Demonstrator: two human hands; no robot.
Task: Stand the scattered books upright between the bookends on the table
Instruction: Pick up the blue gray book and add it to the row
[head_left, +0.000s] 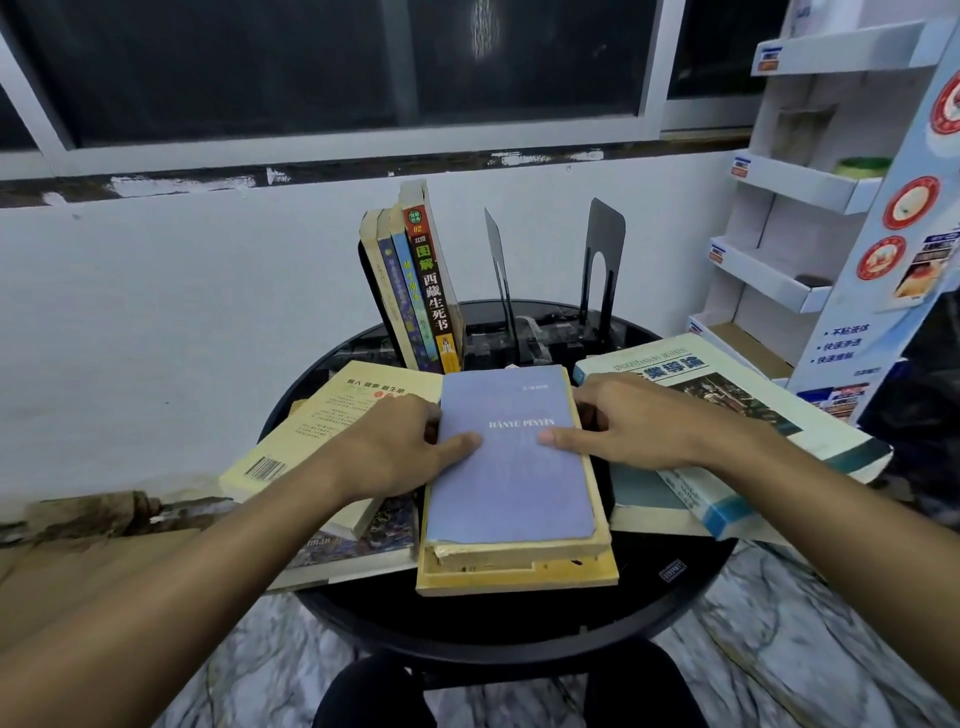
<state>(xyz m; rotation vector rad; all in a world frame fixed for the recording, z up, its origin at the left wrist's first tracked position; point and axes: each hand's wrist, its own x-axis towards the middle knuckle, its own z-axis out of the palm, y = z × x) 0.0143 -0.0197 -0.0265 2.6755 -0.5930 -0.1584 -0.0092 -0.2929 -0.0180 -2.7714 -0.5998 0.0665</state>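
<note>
My left hand (400, 447) and right hand (639, 423) had fingers clamped on the blue book (514, 478), topping a stack at six o'clock on the tabletop (467, 623), upright books (415, 280) at twelve, bookends (605, 260) at one.

Both bare forearms reach forward, converging. The left hand (400, 447) and right hand (634, 421) grip opposite sides of the blue book (511, 483), thumbs flat on its cover, fingers curled over the edges.

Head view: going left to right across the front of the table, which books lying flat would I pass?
yellow book → blue book → white-and-teal book
</note>
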